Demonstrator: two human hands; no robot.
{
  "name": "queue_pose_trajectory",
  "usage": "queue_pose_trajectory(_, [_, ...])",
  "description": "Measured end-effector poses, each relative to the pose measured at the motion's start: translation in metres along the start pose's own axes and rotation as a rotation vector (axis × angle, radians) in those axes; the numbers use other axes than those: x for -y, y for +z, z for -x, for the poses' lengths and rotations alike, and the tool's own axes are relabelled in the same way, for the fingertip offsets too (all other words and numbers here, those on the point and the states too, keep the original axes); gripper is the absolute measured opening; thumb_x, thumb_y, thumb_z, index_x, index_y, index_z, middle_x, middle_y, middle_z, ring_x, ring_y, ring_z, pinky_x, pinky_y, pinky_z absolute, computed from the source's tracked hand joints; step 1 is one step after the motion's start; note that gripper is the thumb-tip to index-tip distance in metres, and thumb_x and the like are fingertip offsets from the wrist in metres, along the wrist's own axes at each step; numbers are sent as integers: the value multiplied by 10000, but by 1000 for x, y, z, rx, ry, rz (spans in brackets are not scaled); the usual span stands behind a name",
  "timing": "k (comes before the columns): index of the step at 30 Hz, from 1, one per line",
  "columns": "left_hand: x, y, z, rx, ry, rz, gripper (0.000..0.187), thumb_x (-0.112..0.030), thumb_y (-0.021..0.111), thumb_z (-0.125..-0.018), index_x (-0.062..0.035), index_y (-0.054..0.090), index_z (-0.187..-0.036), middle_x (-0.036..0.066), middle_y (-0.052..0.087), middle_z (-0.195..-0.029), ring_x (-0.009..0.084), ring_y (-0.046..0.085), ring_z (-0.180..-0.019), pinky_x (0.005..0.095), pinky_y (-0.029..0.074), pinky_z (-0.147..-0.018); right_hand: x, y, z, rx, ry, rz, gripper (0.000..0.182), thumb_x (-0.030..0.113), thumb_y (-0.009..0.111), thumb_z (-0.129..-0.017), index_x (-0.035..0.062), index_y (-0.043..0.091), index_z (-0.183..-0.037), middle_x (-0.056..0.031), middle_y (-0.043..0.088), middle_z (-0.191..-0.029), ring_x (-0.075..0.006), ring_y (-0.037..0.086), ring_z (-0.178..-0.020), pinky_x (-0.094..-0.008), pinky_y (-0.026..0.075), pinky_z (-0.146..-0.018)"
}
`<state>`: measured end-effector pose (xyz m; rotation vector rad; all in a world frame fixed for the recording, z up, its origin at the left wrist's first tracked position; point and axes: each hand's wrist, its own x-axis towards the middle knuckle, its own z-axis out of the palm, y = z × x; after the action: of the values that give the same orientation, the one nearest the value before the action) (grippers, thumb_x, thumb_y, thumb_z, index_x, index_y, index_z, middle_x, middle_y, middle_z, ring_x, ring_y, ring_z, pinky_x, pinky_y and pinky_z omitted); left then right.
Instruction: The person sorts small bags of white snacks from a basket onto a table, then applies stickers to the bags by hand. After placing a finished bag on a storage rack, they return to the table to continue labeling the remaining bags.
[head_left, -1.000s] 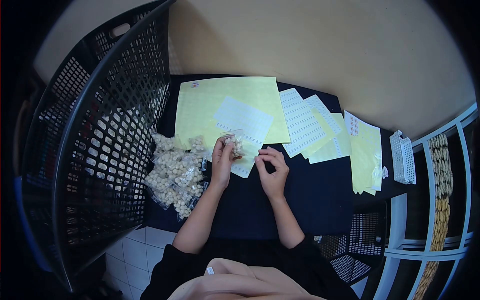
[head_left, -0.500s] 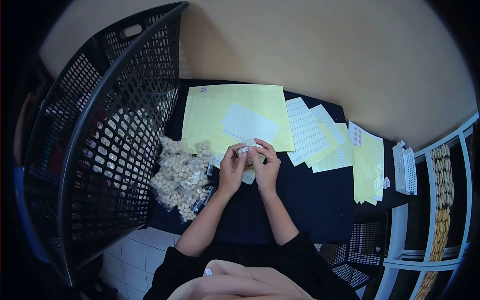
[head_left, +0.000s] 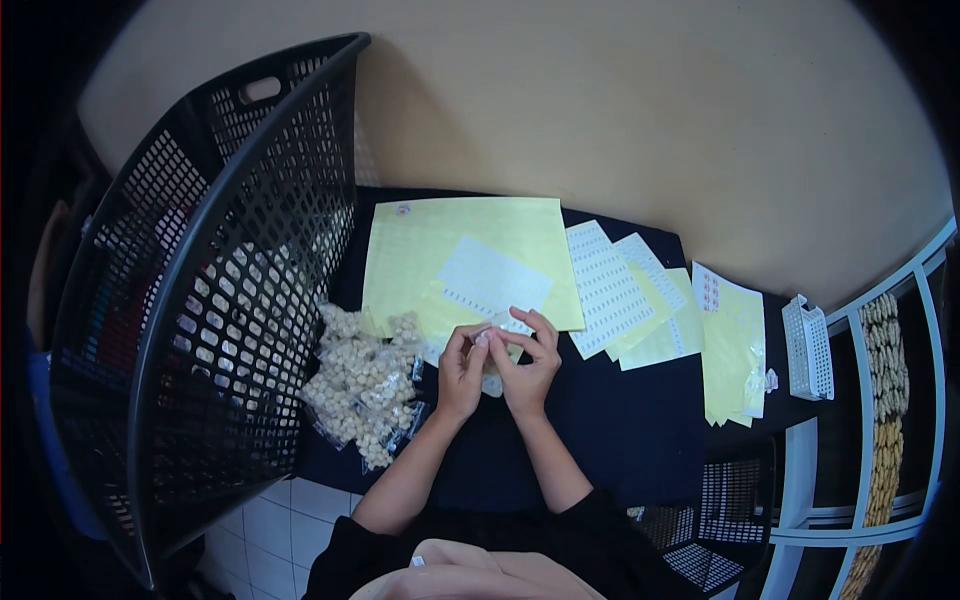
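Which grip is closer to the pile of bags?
The left one. The left grip is just to the right of the pile of bags; the right grip is farther right, with the left one between it and the pile.

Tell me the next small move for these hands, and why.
Probably press both thumbs gently along the small clear bag: the left hand and right hand pinch it together, thumbs close to each other. The fingers hide most of it, so I cannot tell what lies under them.
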<state>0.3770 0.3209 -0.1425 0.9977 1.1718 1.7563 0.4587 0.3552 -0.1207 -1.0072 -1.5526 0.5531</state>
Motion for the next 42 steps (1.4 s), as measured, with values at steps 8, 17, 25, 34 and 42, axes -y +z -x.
queue_pose_trajectory(8, [-3, -2, 0, -28, 22, -52, 170, -108, 435, -873, 22, 480, -973, 106, 569, -916, 123, 539, -851, 240, 442, -734, -4, 2, 0, 43, 245, -389, 295, 43, 677, -672, 6, 579, -948, -103, 572, -982, -176, 517, -952, -318, 390, -847])
queue_pose_trajectory(17, [-6, 3, 0, -90, 93, -48, 222, -92, 442, -868, 0, 391, -1063, 105, 567, -907, 125, 546, -837, 234, 447, -715, -18, 2, 2, 328, 453, -779, 117, 14, 584, -765, -17, 566, -877, -107, 567, -954, -140, 548, -859, -264, 454, -765])
queue_pose_trajectory(25, [4, -2, -2, -16, 45, -111, 281, -93, 446, -862, 1, 358, -1111, 118, 549, -955, 137, 539, -872, 257, 447, -750, -17, -1, 2, 319, 368, -681, 88, -13, 561, -771, -36, 562, -856, -128, 547, -988, -155, 545, -881, -262, 474, -735])
queue_pose_trajectory(34, [-73, -15, 3, 106, 230, -896, 385, -165, 568, -755, -27, 443, -1092, 156, 489, -1065, 316, 437, -1022, 404, 336, -882, -18, -117, -28, -338, 188, -408, 62, 23, 491, -823, 2, 520, -875, -126, 566, -922, -163, 560, -788, -281, 490, -703])
queue_pose_trajectory(42, [-68, -66, -21, 19, -24, -1415, 486, -229, 661, -658, -61, 466, -1070, 108, 472, -1085, 269, 414, -1059, 412, 334, -865, -90, -380, 89, -1165, 223, 283, 179, 156, 552, -812, -9, 587, -868, -110, 600, -878, -182, 572, -759, -300, 478, -684])
